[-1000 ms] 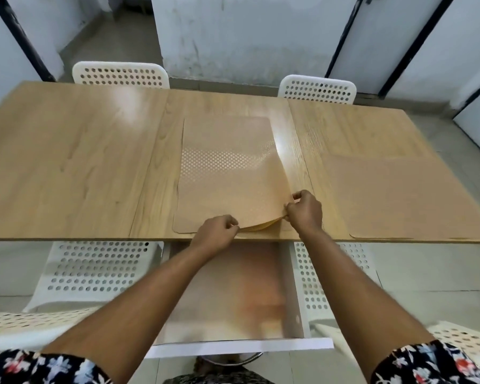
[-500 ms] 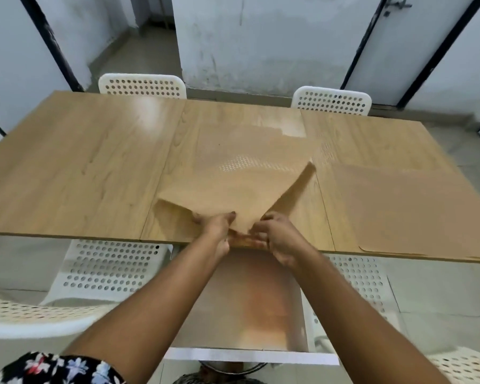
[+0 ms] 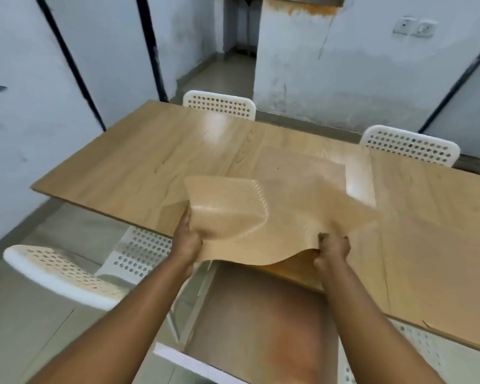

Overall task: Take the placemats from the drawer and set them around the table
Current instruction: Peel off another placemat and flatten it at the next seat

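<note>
Head view step: placemat (image 3: 241, 217) lifted off the stack (image 3: 302, 173), above the bench (image 3: 139, 167) edge.
Fingers: left hand (image 3: 187, 239) and right hand (image 3: 331, 249) grip its near edge.
Next: carry toward 10 o'clock, probably; lay flat.

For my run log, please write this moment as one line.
left hand: grips placemat | right hand: pinches same placemat | placemat: lifted, bent, above stack | another mat: flat on table | drawer: open

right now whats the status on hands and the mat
Left hand and right hand both grip the lifted placemat, which sags above the table edge. Another placemat lies flat at right. Drawer open below. Nothing blocking.
</note>
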